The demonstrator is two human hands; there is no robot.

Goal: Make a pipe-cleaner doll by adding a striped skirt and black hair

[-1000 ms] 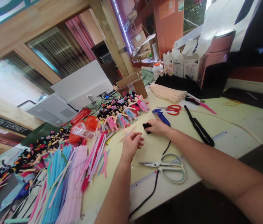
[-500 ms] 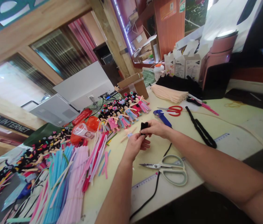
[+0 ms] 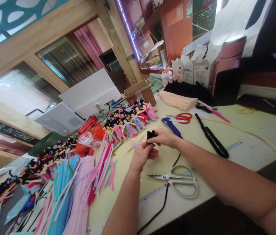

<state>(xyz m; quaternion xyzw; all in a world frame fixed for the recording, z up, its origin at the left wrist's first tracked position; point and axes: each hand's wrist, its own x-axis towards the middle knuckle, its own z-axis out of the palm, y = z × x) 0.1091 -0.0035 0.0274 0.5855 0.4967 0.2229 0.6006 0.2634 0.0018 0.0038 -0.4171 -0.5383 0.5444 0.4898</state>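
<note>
Between my two hands is a small bundle of black fuzzy pipe cleaner (image 3: 150,134). My left hand (image 3: 145,153) pinches it from below, and my right hand (image 3: 163,137) grips it from the right with thumb and fingers. Just left of them a small unfinished doll figure (image 3: 136,143) lies on the table, partly behind my left hand. Grey-handled scissors (image 3: 179,179) rest in front of my hands, over a black cord. A blue glue gun (image 3: 171,126) and red-handled scissors (image 3: 182,117) lie beyond my right hand.
Several finished dolls (image 3: 128,122) stand grouped at the back. Pink and blue pipe cleaner bundles (image 3: 79,192) fill the left side. A folded black pipe cleaner length (image 3: 211,137) lies to the right, near a ruler (image 3: 152,193). Beige pipe cleaners (image 3: 178,99) and a pink flask (image 3: 229,55) are behind.
The view has shifted slightly. Both hands keep hold of the black pipe cleaner bundle in nearly the same place, with only a small change in the fingers.
</note>
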